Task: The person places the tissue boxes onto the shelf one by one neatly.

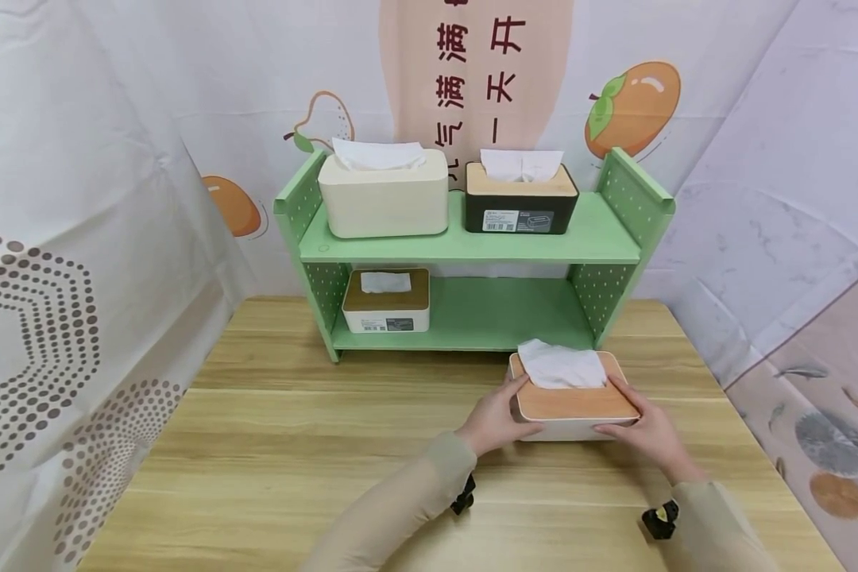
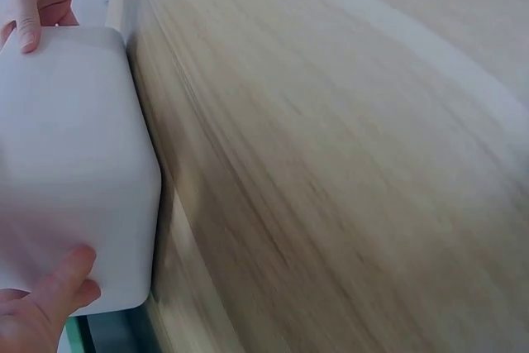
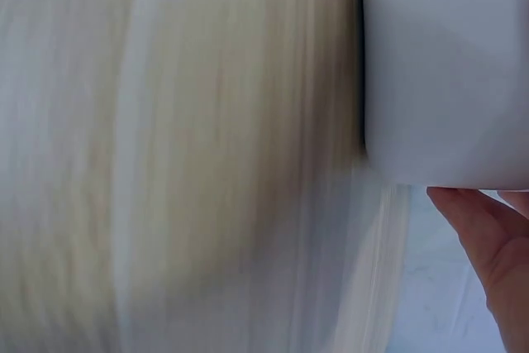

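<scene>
A white tissue box with an orange-brown wooden lid and a tissue sticking out is on the wooden table, in front of the shelf's right side. My left hand grips its left end, the thumb near the front face. At the right end, my right hand holds it in a similar way. The left wrist view shows the box's smooth white side with both hands on it. In the right wrist view, fingers touch the box's end; the other fingers are partly hidden.
A green two-tier shelf stands at the back. Its upper tier holds a cream tissue box and a black tissue box with a wooden lid. A smaller white tissue box with a brown lid sits lower left. Printed cloth surrounds the table.
</scene>
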{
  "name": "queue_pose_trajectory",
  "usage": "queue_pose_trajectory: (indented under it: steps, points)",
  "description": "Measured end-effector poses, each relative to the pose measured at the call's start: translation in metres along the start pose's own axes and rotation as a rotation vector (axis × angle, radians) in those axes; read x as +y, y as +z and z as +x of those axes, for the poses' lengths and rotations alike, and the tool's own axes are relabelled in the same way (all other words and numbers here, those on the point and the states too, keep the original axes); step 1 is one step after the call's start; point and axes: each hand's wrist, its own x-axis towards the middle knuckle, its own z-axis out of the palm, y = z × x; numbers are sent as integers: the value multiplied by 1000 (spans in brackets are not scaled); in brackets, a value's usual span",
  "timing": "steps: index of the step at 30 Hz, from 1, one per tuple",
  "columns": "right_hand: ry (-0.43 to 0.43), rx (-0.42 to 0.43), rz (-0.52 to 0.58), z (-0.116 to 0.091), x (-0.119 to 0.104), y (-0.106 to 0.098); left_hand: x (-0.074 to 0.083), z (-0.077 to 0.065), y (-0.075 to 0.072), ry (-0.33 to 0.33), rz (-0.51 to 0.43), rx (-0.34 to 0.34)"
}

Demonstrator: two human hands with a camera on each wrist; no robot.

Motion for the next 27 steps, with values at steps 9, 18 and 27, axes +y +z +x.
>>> queue_pose_trajectory:
  steps: [9,18,27]
  points:
    - [11,-2,7,2,-12,12,-8,-7,-12,-15,-39,16]
    - [0,3,31,4,-24,20,-13,-14,-22,-12,-19,24]
    - [-9,30,40,7,-39,20,-14,-18,-35,-6,-96,78]
